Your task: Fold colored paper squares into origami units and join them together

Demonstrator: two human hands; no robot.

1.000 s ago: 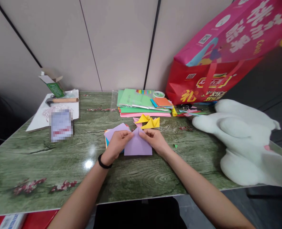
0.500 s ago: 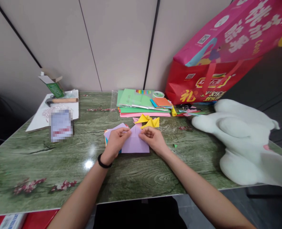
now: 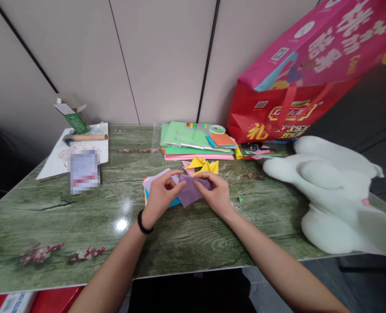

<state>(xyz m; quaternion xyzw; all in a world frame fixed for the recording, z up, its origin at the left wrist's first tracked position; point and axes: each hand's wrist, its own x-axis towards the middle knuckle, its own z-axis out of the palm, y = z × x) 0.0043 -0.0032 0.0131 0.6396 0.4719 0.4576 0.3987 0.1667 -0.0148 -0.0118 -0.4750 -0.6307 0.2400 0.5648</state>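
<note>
Our left hand (image 3: 163,191) and right hand (image 3: 215,191) pinching folded purple paper (image 3: 192,191) between us. Paper stack (image 3: 158,178) partly behind our left hand. Yellow folded pieces (image 3: 209,166) just beyond right fingers. White plush toy (image 3: 333,182) off to our right.

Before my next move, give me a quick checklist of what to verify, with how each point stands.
1. Left hand pinching the purple paper: ok.
2. Right hand pinching it too: ok.
3. Fold edges lined up: cannot tell, fingers cover part.
4. Paper stack out from behind the left hand in this view: not ok, they overlap.
5. Yellow folded pieces untouched by the right hand: cannot tell, fingers overlap them in view.
6. Hammer away from both hands: ok, far left.
</note>
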